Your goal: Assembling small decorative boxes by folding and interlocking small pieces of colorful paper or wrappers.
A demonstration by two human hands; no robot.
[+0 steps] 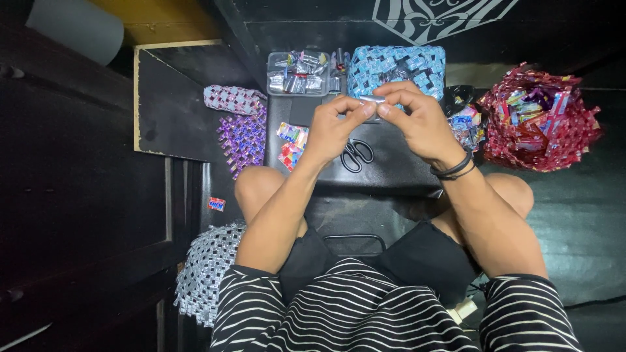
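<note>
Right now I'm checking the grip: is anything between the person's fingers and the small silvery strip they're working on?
Nothing visible. The left hand and the right hand both pinch the folded silvery strip directly between fingertips, above the black tray where the scissors lie.

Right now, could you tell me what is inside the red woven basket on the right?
The red woven basket holds loose folded wrappers, red, purple and blue. Whatever lies beneath that top layer is covered.
</note>
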